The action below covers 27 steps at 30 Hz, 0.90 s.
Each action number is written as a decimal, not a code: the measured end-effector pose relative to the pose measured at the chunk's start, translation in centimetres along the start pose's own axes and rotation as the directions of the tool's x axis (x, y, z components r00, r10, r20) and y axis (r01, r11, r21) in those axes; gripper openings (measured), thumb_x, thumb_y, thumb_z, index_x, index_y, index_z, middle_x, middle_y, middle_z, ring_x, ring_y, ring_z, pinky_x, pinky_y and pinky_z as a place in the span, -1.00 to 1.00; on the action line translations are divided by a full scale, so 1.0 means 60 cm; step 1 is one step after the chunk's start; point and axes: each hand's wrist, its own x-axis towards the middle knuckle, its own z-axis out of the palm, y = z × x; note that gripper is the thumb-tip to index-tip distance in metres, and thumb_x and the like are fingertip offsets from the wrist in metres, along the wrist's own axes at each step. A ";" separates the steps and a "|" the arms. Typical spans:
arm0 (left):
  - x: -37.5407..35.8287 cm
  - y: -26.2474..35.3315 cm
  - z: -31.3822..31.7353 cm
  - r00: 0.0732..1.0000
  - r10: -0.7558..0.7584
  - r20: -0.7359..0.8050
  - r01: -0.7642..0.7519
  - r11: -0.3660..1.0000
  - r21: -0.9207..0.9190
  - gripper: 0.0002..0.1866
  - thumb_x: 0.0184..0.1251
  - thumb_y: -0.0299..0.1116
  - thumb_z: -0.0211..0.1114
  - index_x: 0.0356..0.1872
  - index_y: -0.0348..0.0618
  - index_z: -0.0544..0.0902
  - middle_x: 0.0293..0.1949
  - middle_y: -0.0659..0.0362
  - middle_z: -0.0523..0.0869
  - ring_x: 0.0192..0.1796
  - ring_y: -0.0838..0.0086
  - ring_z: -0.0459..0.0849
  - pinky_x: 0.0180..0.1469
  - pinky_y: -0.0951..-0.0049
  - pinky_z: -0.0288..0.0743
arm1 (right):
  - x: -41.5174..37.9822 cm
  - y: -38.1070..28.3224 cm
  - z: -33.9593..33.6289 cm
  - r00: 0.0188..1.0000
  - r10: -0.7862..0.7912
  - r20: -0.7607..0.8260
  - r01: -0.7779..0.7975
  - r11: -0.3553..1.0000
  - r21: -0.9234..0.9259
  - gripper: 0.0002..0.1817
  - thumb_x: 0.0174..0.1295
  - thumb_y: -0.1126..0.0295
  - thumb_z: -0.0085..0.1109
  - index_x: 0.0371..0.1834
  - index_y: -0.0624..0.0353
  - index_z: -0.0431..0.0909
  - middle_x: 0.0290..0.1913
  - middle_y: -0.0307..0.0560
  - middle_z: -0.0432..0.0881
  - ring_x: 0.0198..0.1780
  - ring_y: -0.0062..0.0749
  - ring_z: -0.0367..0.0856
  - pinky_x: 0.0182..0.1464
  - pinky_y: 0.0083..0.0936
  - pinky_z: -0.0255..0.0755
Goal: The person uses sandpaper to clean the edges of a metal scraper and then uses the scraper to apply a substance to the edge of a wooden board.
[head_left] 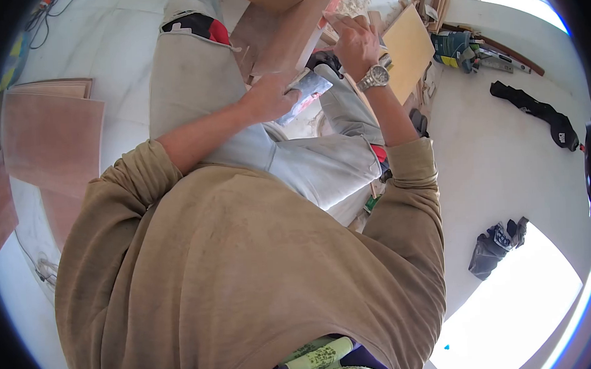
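My left hand [272, 98] is closed on a flat piece with a blue, white and red printed surface [312, 93], held between my legs beside a long reddish wooden board [295, 36]. The board slants upward in front of me. My right hand [357, 48], with a metal watch at the wrist, is at the board's right edge, its fingers stretched toward it and apart. Whether the fingertips press on the board is too small to tell.
A pale yellow panel [408, 51] and wood scraps lie right of the board. Further right are a green container [453, 49] with tools, a black cloth [536, 111] and a dark cloth bundle [493, 248]. Brownish sheets [56, 139] lie at left, near cables.
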 end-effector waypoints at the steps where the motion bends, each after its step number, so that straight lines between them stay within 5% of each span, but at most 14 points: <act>1: 0.001 0.005 -0.004 1.000 -0.006 0.013 0.006 1.000 0.004 -0.53 0.44 -0.29 0.32 0.30 -0.29 0.63 0.00 -0.31 0.77 0.10 -0.18 0.74 0.18 0.03 0.55 | -0.006 -0.012 -0.009 1.000 -0.001 0.023 0.001 1.000 0.026 -0.43 0.07 0.55 0.24 0.18 -0.18 0.79 -0.02 -0.35 0.82 0.08 -0.29 0.65 0.13 -0.22 0.44; 8: 0.000 0.015 -0.010 1.000 -0.002 0.019 0.002 1.000 0.012 -0.57 0.43 -0.32 0.31 0.25 -0.30 0.65 -0.03 -0.32 0.76 0.06 -0.18 0.74 0.15 0.03 0.55 | 0.035 0.034 0.007 0.995 0.082 -0.053 -0.087 0.992 -0.087 -0.41 0.05 0.56 0.23 0.18 -0.19 0.80 0.04 -0.33 0.82 0.10 -0.25 0.66 0.13 -0.18 0.47; 11: 0.000 0.003 -0.001 0.999 -0.050 0.010 0.051 0.998 -0.038 -0.56 0.45 -0.33 0.35 0.27 -0.29 0.64 -0.06 -0.25 0.79 -0.02 0.02 0.77 0.12 0.17 0.57 | 0.048 0.049 0.021 0.994 0.101 -0.033 -0.104 0.990 -0.092 -0.41 0.05 0.54 0.23 0.20 -0.20 0.79 0.06 -0.32 0.83 0.11 -0.23 0.66 0.13 -0.16 0.48; 14: -0.004 0.011 -0.002 0.999 0.006 -0.035 -0.008 0.998 -0.056 -0.56 0.44 -0.31 0.32 0.24 -0.33 0.64 -0.07 -0.32 0.77 0.02 -0.19 0.75 0.13 0.02 0.56 | 0.033 0.036 0.017 0.999 0.028 -0.024 -0.029 0.997 -0.067 -0.39 0.05 0.53 0.24 0.24 -0.19 0.77 0.05 -0.30 0.82 0.09 -0.23 0.65 0.13 -0.18 0.47; 17: 0.005 -0.014 0.006 1.000 0.007 -0.020 -0.006 0.997 0.077 -0.56 0.44 -0.29 0.33 0.24 -0.33 0.64 -0.06 -0.33 0.77 0.04 -0.20 0.75 0.13 0.01 0.56 | 0.005 0.000 0.001 1.000 0.003 0.010 -0.003 1.000 -0.008 -0.36 0.03 0.54 0.25 0.27 -0.19 0.75 0.04 -0.30 0.81 0.06 -0.24 0.64 0.13 -0.19 0.46; 21: 0.002 -0.004 0.000 1.000 -0.029 0.012 0.028 0.998 0.049 -0.56 0.47 -0.36 0.33 0.31 -0.26 0.62 -0.04 -0.23 0.79 0.00 0.00 0.76 0.15 0.13 0.56 | -0.024 -0.049 -0.011 0.999 -0.034 0.013 0.034 0.999 -0.030 -0.33 0.03 0.56 0.26 0.30 -0.17 0.73 0.03 -0.35 0.80 0.04 -0.26 0.64 0.12 -0.23 0.45; 27: -0.001 0.005 -0.004 1.000 0.009 -0.005 -0.009 1.000 -0.026 -0.59 0.46 -0.34 0.32 0.25 -0.30 0.64 -0.06 -0.25 0.79 0.01 -0.04 0.76 0.14 0.11 0.56 | 0.011 -0.020 -0.027 0.999 -0.031 -0.027 0.029 0.995 -0.093 -0.49 0.12 0.54 0.22 0.15 -0.11 0.80 0.04 -0.33 0.82 0.04 -0.29 0.64 0.10 -0.24 0.43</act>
